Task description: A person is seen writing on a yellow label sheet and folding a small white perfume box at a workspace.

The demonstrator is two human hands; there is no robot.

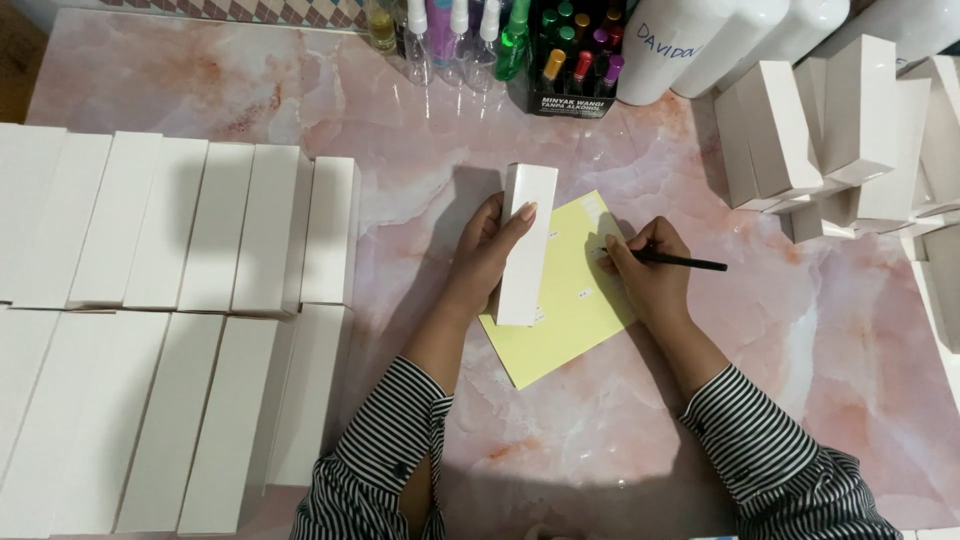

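My left hand [487, 250] grips a tall narrow white box [527, 243], holding it lengthwise over the left edge of a pale yellow sheet [570, 315] that lies on the pink marble table [700, 390]. A few small white stickers sit on the sheet. My right hand [645, 272] rests on the sheet's upper right part and pinches a thin black pen-like tool [683, 262], its tip near a sticker. Both forearms wear black and white striped sleeves.
Rows of flat-lying white boxes [190, 235] fill the table's left side. More white boxes [830, 130] are piled at the right. At the back stand clear spray bottles [455, 40], a black display of small coloured vials [575, 60] and large white bottles [700, 40].
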